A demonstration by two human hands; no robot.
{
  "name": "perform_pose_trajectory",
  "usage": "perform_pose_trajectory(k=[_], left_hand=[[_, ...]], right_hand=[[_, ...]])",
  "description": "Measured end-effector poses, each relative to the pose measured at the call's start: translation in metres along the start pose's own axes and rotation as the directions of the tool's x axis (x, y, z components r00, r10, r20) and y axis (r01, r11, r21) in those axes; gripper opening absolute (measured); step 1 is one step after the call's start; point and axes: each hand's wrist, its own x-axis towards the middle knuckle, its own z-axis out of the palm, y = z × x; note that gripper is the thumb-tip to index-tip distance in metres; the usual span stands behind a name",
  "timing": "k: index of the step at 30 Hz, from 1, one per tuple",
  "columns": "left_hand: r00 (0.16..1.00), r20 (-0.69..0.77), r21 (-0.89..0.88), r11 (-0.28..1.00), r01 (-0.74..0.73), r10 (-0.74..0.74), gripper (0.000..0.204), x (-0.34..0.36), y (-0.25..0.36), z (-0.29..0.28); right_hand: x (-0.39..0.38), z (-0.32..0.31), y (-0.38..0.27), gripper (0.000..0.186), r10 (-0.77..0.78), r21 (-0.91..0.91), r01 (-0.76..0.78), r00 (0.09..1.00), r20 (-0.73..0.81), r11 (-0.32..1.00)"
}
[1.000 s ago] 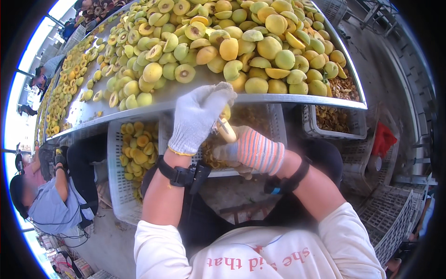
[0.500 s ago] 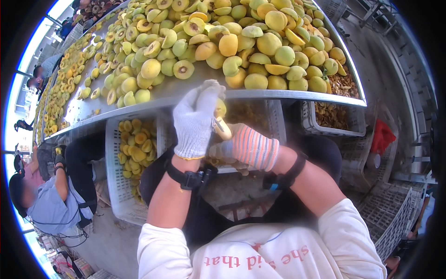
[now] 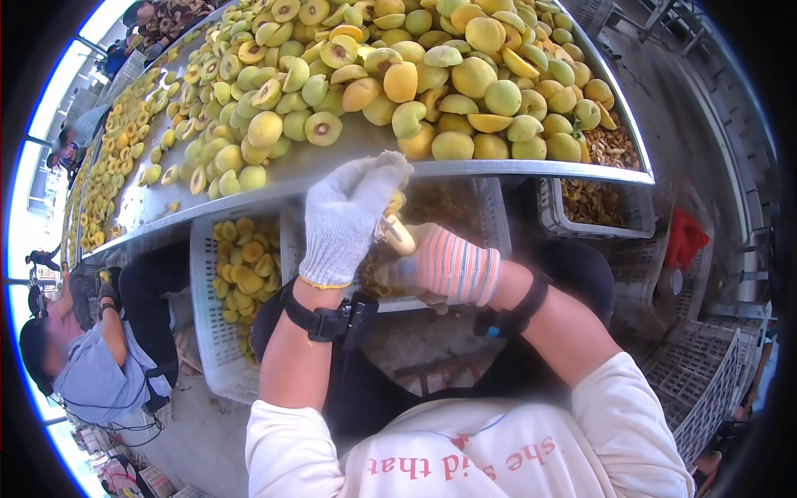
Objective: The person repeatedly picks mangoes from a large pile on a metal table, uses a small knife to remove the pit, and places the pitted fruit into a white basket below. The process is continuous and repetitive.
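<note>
Left hand (image 3: 353,217) closed around a fruit (image 3: 398,235) that the right hand (image 3: 444,267) gripped; steady, firm holding seemed wise.

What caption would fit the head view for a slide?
Gloved left hand and striped-gloved right hand hold a yellow fruit piece beside a metal table heaped with halved fruit.

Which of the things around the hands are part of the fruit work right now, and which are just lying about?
In use:
left hand in white glove
right hand in striped glove
fruit piece between them
fruit pile on metal table
white crate of fruit halves

Lying about:
crate of scraps
red cloth
empty crates
</note>
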Motion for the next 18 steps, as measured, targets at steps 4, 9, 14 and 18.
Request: perform_pose_trajectory(k=[4,9,14,18], left_hand=[[0.992,0.027,0.265,0.956,-0.125,0.122,0.026,0.001,0.001,0.000],[0.998,0.063,0.037,0.999,-0.006,0.003,0.023,0.001,0.005,-0.001],[0.981,0.194,0.060,0.998,0.011,-0.022,0.024,0.001,0.007,-0.012],[0.965,0.253,0.171,0.985,0.026,-0.069,0.027,0.010,0.010,-0.019]], right_hand=[[-0.006,0.001,-0.002,0.017,0.028,0.091,-0.031,0.999,0.032,0.995],[-0.005,-0.004,0.007,0.018,-0.003,0.161,-0.014,0.995,0.101,0.987],[-0.008,-0.006,0.012,0.021,-0.018,0.242,-0.037,0.975,0.222,0.970],[-0.006,-0.001,0.011,0.022,-0.036,0.292,-0.040,0.968,0.250,0.955]])
